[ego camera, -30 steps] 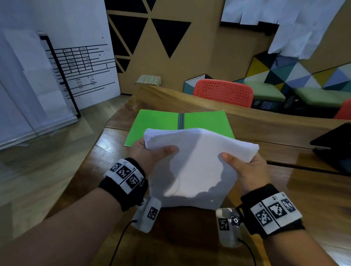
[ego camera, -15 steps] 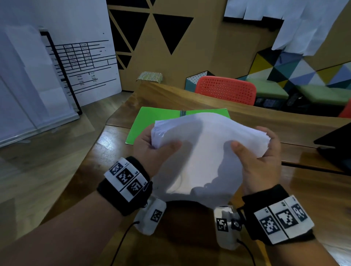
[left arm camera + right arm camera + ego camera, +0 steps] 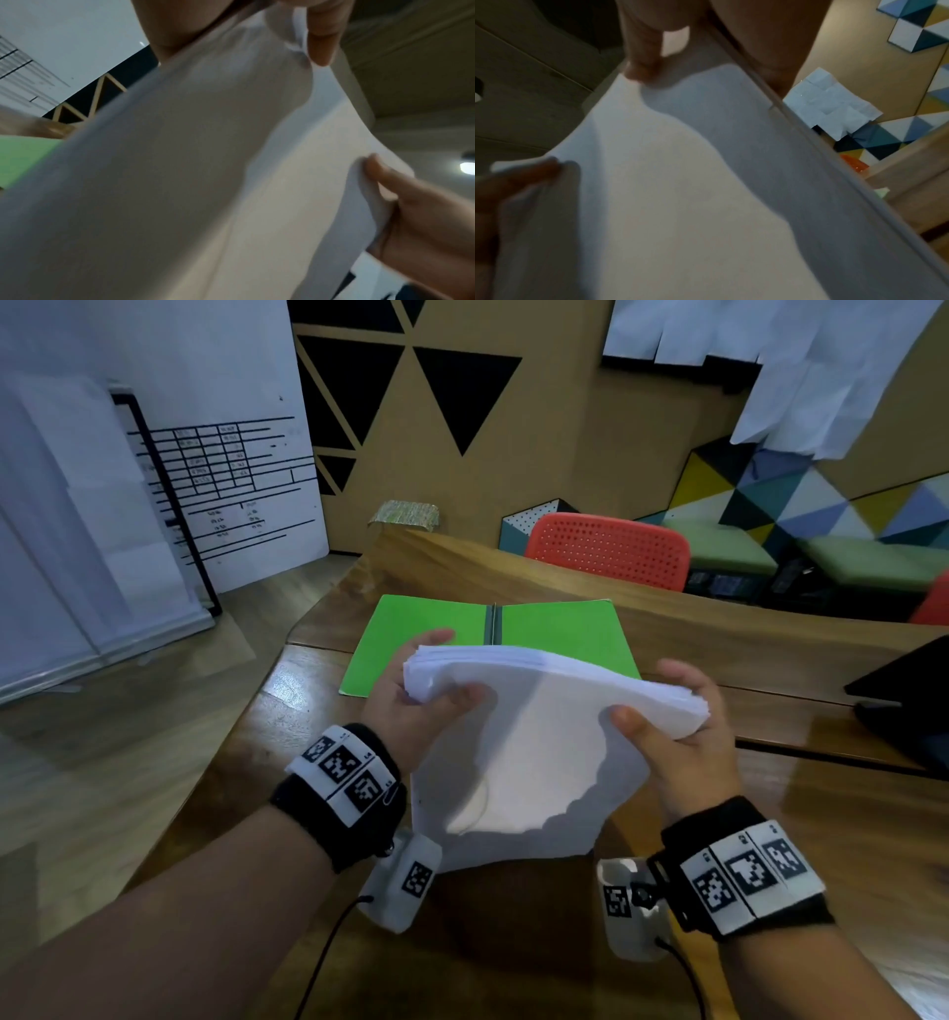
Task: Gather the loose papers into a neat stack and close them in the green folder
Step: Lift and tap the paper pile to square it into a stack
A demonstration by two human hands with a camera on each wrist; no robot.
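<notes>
Both hands, left hand and right hand, gripped the paper stack; its uneven edges looked ready to fan out over the green folder.

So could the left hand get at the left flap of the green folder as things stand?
Probably not yet. The left hand grips one side of the paper stack, which the right hand holds at the other. The green folder lies open just beyond, with nothing on that flap, but the hand is occupied.

Head view: high, facing forward and down over the wooden table. Wrist views: very close, low, angled up along the paper stack, blurred. Shared across all three: stack, both thumbs.
</notes>
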